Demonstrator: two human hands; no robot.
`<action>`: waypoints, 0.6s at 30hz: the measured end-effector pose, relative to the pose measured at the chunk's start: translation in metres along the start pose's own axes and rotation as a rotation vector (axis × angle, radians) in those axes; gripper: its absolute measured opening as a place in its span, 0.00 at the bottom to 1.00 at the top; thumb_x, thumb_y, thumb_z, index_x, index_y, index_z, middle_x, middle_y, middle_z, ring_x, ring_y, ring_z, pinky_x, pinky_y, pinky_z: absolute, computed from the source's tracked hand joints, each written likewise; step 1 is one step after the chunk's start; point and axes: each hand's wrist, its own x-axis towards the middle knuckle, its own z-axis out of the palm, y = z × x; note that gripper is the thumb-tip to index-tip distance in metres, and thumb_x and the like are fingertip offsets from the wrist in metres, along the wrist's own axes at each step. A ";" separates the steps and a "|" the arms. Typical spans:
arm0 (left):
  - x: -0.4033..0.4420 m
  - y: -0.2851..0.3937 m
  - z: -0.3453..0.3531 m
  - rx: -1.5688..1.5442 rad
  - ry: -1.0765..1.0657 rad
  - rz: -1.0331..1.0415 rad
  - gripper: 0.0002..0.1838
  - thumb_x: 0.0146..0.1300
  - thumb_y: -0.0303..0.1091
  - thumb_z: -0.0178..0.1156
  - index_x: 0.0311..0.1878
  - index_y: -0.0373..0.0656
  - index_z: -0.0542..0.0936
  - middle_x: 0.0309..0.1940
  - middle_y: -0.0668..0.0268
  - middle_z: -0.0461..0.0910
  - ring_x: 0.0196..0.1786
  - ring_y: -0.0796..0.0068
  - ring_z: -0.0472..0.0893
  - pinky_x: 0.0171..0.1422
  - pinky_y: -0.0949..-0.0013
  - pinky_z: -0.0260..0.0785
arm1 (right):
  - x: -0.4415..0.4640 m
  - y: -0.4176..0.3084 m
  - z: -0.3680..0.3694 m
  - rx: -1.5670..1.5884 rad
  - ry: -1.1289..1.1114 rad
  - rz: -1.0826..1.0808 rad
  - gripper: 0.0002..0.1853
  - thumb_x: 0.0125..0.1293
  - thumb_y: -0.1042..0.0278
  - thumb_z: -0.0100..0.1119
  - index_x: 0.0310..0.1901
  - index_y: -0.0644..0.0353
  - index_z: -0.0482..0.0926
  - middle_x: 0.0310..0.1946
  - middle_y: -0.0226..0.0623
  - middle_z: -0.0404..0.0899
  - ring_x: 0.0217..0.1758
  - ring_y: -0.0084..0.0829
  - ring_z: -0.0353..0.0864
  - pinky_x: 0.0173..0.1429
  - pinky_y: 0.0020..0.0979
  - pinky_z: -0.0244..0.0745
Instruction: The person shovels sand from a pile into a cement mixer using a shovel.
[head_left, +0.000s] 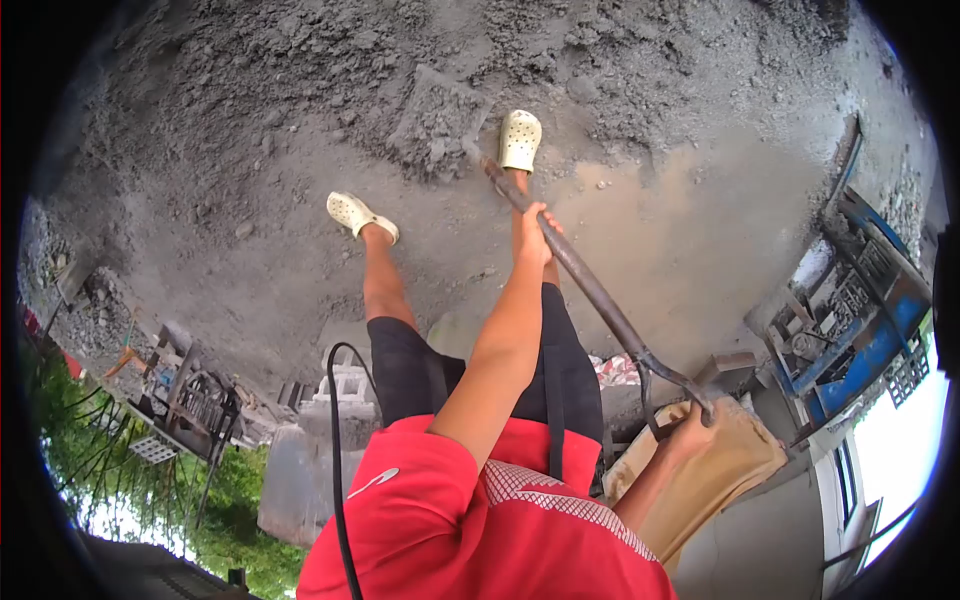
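A long shovel (pixel 605 300) with a brown, worn shaft slants across the view. Its dusty blade (pixel 437 120) lies at the ground with grey, crumbly material on it, next to a cream clog. My left hand (pixel 536 232) is closed around the lower shaft, in front of my shin. At the other end, my right hand (pixel 688 432) grips the shovel's loop handle, beside my hip. Part of the right hand's fingers is hidden by the handle. Loose grey sand or cement-like mix (pixel 300 70) spreads ahead of the blade.
My clogs (pixel 362 216) stand on dusty ground. A tan sack (pixel 735 455) sits close to my right hand. Blue-framed metal equipment (pixel 865 350) stands at the right, stacked blocks and scrap (pixel 190 395) at the left. A black cable (pixel 335 440) hangs along my left side.
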 end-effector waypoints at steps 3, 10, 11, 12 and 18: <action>0.003 0.002 -0.019 0.043 0.004 -0.035 0.08 0.50 0.36 0.57 0.25 0.50 0.66 0.16 0.74 0.64 0.18 0.78 0.66 0.26 0.71 0.64 | -0.004 0.025 0.004 0.023 -0.143 0.140 0.03 0.54 0.77 0.56 0.26 0.64 0.73 0.11 0.31 0.67 0.10 0.23 0.65 0.16 0.25 0.58; -0.002 0.070 -0.023 -0.059 -0.064 0.045 0.09 0.51 0.37 0.58 0.24 0.49 0.67 0.17 0.72 0.64 0.19 0.77 0.66 0.27 0.70 0.65 | -0.013 0.020 0.056 0.108 -0.276 0.020 0.03 0.56 0.74 0.55 0.27 0.63 0.74 0.14 0.31 0.66 0.12 0.25 0.67 0.16 0.27 0.61; -0.016 0.089 -0.021 -0.091 -0.056 0.076 0.09 0.52 0.36 0.57 0.24 0.48 0.67 0.17 0.71 0.65 0.20 0.76 0.67 0.26 0.69 0.66 | -0.014 0.016 0.060 0.124 -0.316 -0.004 0.03 0.56 0.74 0.55 0.27 0.63 0.74 0.14 0.31 0.66 0.12 0.25 0.66 0.16 0.27 0.61; -0.029 0.112 -0.019 -0.104 -0.053 0.153 0.09 0.52 0.36 0.57 0.24 0.47 0.67 0.16 0.70 0.65 0.19 0.76 0.67 0.26 0.69 0.67 | -0.016 0.011 0.069 0.151 -0.359 -0.027 0.03 0.56 0.74 0.55 0.27 0.63 0.74 0.14 0.31 0.66 0.12 0.25 0.66 0.16 0.27 0.61; -0.163 0.303 -0.041 -0.367 -0.151 0.469 0.07 0.48 0.31 0.57 0.22 0.41 0.70 0.15 0.65 0.68 0.16 0.71 0.70 0.22 0.65 0.68 | -0.090 -0.091 0.181 0.358 -0.739 -0.203 0.03 0.56 0.75 0.51 0.29 0.64 0.74 0.16 0.31 0.65 0.14 0.26 0.64 0.19 0.27 0.63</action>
